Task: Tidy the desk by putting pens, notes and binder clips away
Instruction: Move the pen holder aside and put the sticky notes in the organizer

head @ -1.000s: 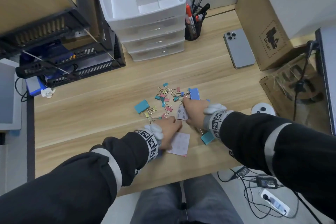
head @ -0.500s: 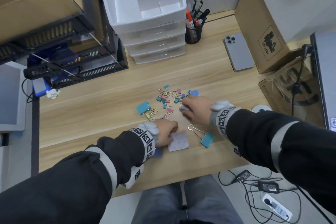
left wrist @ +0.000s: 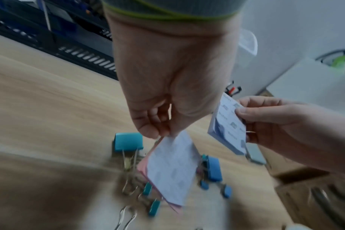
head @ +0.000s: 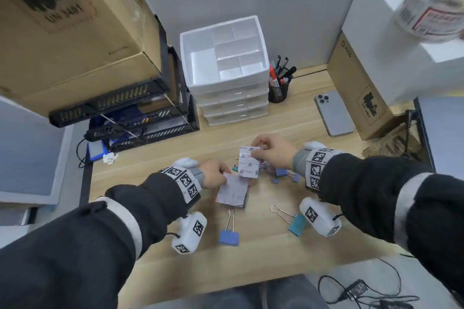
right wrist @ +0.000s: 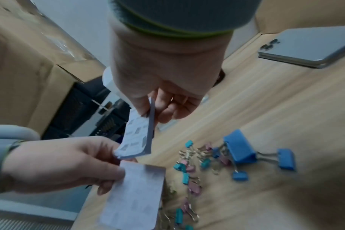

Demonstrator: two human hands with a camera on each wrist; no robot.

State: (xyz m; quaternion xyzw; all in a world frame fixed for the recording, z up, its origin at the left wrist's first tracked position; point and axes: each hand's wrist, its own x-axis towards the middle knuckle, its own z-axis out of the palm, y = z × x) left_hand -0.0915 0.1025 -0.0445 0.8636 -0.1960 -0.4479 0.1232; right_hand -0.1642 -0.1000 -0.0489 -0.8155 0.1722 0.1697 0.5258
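Note:
My left hand [head: 213, 174] [left wrist: 159, 129] pinches the corner of a pink note pad [head: 232, 192] [left wrist: 171, 169] [right wrist: 134, 194], which hangs above the desk. My right hand [head: 272, 153] [right wrist: 159, 109] pinches the top of a blue note pad [head: 249, 162] [left wrist: 228, 127] [right wrist: 139, 133], lifted just beside the pink one. Below both pads, several small coloured binder clips [right wrist: 195, 168] lie scattered on the wood. Two large blue binder clips [head: 229, 236] [head: 297, 224] lie nearer to me. Pens stand in a black mesh cup [head: 277, 90].
A white drawer organiser [head: 226, 70] with open top compartments stands at the back centre. A black file rack [head: 140, 118] with cardboard boxes fills the back left. A phone [head: 334, 113] lies face down at the right beside a cardboard box [head: 359, 98]. Cables lie on the floor.
Both hands have lifted off the desk, each raising a note pad: the left took up the pink one, the right the blue one. The head view has tilted upward.

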